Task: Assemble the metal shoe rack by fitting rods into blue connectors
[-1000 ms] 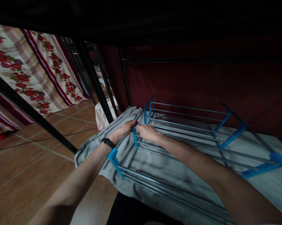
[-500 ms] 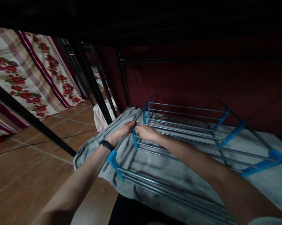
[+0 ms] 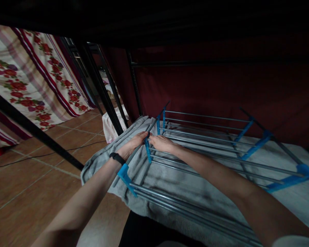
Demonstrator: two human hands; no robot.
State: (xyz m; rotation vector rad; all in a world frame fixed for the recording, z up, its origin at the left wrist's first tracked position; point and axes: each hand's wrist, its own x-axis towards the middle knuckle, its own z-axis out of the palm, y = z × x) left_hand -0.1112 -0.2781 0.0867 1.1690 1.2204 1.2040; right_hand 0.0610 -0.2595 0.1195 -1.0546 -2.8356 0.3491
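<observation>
A shoe rack (image 3: 200,169) of thin metal tubes and blue plastic brackets lies across a grey blanket (image 3: 98,164). My left hand (image 3: 135,143), with a black band on its wrist, is closed around the rack's left side pole, close to a middle blue bracket (image 3: 148,151). Facing it from the right, my right hand (image 3: 161,143) is pinched at the same bracket, where a cross tube meets it. The fingertips of both hands nearly meet there and partly hide the joint. Nearer to me, another blue bracket (image 3: 126,179) joins the same pole.
Low overhead is a dark bed frame, with black metal posts (image 3: 103,89) at the left. A dark red cloth (image 3: 208,89) hangs behind the rack. Left are a flowered curtain (image 3: 38,79), tiled floor (image 3: 23,185) and a thin cable (image 3: 54,151).
Both hands stay at the same bracket, with only a very slight shift of the fingers. The view has moved a little; the rack lies as before.
</observation>
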